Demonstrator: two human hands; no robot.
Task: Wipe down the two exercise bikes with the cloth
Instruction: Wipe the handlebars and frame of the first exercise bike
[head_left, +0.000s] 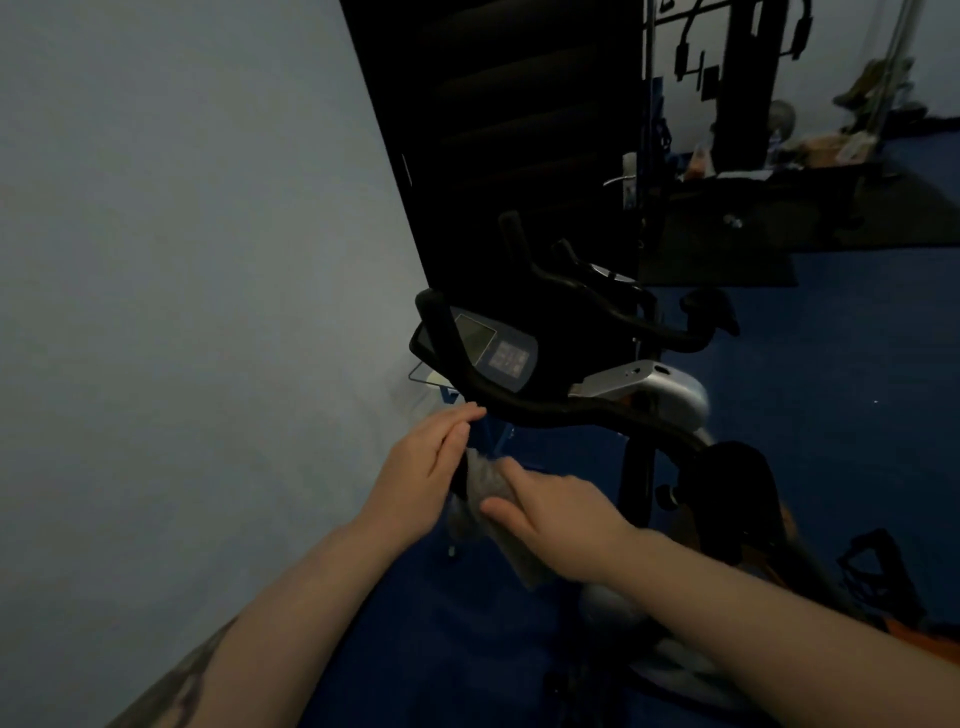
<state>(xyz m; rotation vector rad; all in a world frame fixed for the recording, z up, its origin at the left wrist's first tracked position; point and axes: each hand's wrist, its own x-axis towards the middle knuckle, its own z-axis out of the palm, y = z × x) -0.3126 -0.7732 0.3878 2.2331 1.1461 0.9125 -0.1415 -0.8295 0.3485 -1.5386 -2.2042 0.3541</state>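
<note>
A grey cloth (485, 486) hangs between my two hands, just below the near exercise bike's black handlebar (571, 410). My left hand (426, 462) presses flat against the cloth's left side, fingertips close to the bar. My right hand (550, 512) grips the cloth from the right, thumb over it. The near bike's console (491, 348) with a small screen and keypad sits above the bar. A second exercise bike (623, 306) stands behind it, with black handlebars and a silver body (654, 387).
A pale wall (182, 260) runs close on the left. A dark louvred door (519, 130) stands behind the bikes. The floor is blue carpet (831, 415), with a black mat, a weight machine (748, 83) and clutter at the far right. A pedal (872, 566) juts out at the lower right.
</note>
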